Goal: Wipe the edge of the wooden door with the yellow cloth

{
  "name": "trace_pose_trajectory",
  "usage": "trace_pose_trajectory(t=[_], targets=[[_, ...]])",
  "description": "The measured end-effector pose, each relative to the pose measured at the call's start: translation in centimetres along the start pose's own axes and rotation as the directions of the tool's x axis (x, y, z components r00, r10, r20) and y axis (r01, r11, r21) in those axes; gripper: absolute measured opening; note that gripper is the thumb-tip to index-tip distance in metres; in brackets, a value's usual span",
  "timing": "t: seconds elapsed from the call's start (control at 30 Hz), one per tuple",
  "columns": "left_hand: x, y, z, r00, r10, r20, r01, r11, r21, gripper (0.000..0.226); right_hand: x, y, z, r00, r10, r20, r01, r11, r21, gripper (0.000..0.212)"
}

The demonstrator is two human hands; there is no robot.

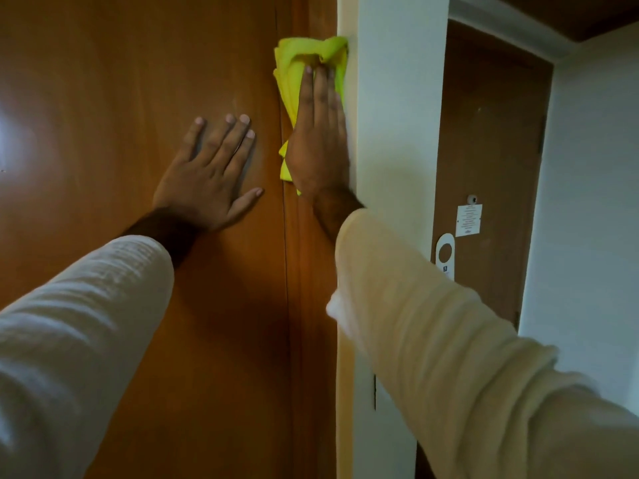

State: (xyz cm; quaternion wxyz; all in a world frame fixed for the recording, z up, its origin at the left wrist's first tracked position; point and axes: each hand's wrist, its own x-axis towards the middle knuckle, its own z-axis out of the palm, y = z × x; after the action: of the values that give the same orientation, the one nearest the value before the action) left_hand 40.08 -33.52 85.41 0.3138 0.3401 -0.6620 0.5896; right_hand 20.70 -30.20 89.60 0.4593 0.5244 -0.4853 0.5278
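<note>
Right hand: flat, fingers together and pointing up, palm pressing the bright yellow folded microfibre cloth against the narrow vertical strip of the orange-brown wooden door, hard by the white wall corner. The grip is no clench; the open palm pins the cloth to the wood. Whether the thumb hooks the fabric cannot be told, since it is hidden.

Left hand: spread flat on the broad face of the door, fingers splayed, holding nothing. Likely bracing the panel so it does not swing under the wiping pressure, and steadying the person on a high reach.

Both arms in pale ribbed long sleeves, extended upward; the work zone sits high in the view.

The cloth: folded into several layers, edges stacked on the left side, the top bunched and crumpled above the fingertips, and a small tail poking out below the heel of the hand. Its right side touches the white wall edge. Looks soft and dry, no wet sheen visible. The layered fold probably gives padding and keeps the cloth from slipping under a flat hand.

The door surface is glossy, with a glare patch at far left. Beyond the wall, a second darker door carries a white paper notice and a white hanger tag.

Judgement: wipe in progress, upper part of the edge.
</note>
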Motion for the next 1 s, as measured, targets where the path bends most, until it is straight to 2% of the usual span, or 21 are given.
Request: trace_pose_trajectory(t=[0.23,0.4,0.53,0.63,0.83,1.0], targets=[[0.0,0.2,-0.4,1.0,-0.012,0.011,0.012,1.0,0.003,0.089,-16.8,0.4,-1.0,0.98,0.041,0.195,-0.039,0.999,-0.01,0.064],[0.1,0.2,-0.4,0.999,-0.009,0.034,0.009,1.0,0.005,0.089,-21.6,0.6,-0.3,0.979,0.061,0.196,-0.037,0.992,-0.123,0.069],[0.1,0.2,-0.4,0.999,-0.008,0.044,0.008,1.0,0.001,0.09,-20.6,0.4,-0.4,0.982,0.059,0.181,-0.04,0.993,-0.109,0.067],[0.1,0.2,-0.3,0.999,-0.01,0.037,0.01,1.0,-0.003,0.09,-16.7,0.2,-0.6,0.983,0.036,0.183,-0.025,0.998,-0.062,0.066],[0.0,0.2,-0.2,0.999,-0.008,0.044,0.009,1.0,-0.003,0.09,-3.6,-0.2,0.1,0.999,0.03,0.024,-0.029,0.999,-0.042,0.062],[0.0,0.2,-0.3,0.999,-0.012,0.032,0.011,1.0,0.014,0.089,-1.9,-0.2,0.5,0.999,0.034,-0.01,-0.034,0.998,-0.047,0.06]])
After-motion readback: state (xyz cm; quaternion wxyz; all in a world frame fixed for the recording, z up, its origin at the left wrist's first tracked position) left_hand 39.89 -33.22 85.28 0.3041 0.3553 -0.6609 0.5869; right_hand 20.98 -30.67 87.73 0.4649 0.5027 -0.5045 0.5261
